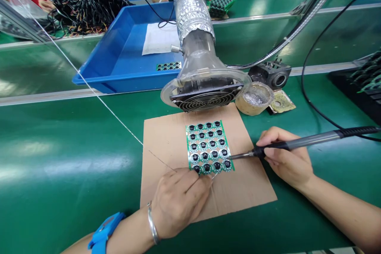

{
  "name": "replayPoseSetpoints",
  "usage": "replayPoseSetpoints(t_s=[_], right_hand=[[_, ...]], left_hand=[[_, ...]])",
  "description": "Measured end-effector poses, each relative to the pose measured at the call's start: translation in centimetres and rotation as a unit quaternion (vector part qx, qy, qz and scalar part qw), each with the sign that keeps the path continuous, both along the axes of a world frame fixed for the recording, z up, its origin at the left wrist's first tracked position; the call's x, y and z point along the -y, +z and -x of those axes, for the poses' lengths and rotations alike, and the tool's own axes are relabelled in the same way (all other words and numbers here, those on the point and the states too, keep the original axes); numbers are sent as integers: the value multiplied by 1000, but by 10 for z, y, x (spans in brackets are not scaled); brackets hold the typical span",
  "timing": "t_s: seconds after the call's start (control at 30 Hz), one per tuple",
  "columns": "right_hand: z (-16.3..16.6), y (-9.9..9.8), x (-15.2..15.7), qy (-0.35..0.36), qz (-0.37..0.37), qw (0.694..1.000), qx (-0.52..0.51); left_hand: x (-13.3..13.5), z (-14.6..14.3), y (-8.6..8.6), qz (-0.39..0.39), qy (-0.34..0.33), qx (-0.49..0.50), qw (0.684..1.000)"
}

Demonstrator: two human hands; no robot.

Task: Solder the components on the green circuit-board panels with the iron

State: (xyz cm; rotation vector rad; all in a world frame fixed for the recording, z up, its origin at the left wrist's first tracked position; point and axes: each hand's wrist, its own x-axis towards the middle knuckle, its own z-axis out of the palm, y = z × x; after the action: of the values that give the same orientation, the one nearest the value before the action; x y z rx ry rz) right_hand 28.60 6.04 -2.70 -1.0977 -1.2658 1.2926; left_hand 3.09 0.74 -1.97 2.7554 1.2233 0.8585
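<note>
A green circuit board panel [207,149] with rows of round black parts lies on a flat cardboard sheet [166,139]. My right hand [287,158] is closed around a soldering iron [300,141], whose tip reaches the panel's lower right part. At the panel's near edge, my left hand [181,196] pinches thin solder wire [119,121]. The wire's short end pokes out past the fingers towards the lower right parts, and its long run rises to the upper left. A blue wrist strap [107,230] and a silver bangle circle my left arm.
A fume extractor hood [205,87] hangs just beyond the panel. Behind it stands a blue tray [119,55] holding paper and a small board. A tin of metallic shavings [254,97], a yellow sponge [281,102] and an iron holder [272,73] sit right. Another person works opposite.
</note>
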Motion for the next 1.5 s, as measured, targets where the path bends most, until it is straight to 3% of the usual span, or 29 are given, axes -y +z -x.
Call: replayPoseSetpoints(t_s=[0.3,0.53,0.67,0.77,0.9,1.5], right_hand=[[6,13,-1,-22,4,999,-47],[9,16,13,33,19,999,-37],[25,20,26,96,4,994,47],[37,20,29,120,-46,984,123],[44,13,27,107,-85,979,152],[45,9,26,132,-111,964,201]], left_hand=[[5,5,5,26,-2,38,999],[14,28,37,69,7,26,997],[21,36,48,70,2,-6,998],[27,36,46,73,-24,-24,997],[30,36,44,75,-30,-52,995],[27,35,38,60,-3,-57,997]])
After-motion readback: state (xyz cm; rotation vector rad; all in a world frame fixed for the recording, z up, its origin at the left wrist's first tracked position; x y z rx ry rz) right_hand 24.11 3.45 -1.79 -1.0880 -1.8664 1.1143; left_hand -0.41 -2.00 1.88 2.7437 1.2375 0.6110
